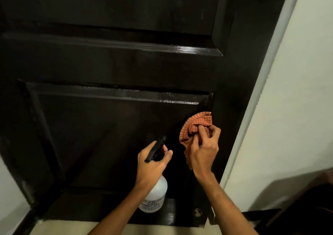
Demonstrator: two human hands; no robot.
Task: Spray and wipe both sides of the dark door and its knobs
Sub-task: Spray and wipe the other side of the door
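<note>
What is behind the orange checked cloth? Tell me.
The dark wooden door's recessed lower panel, near its right edge. The patch the orange checked cloth covers is hidden; the right hand holds the cloth.

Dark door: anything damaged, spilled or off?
Nothing stands out. The dark panelled wooden door shows no drips or breaks, only glossy highlights on its mouldings. The left hand holds the white plastic spray bottle; the right hand grips the orange checked cloth against the lower panel.
</note>
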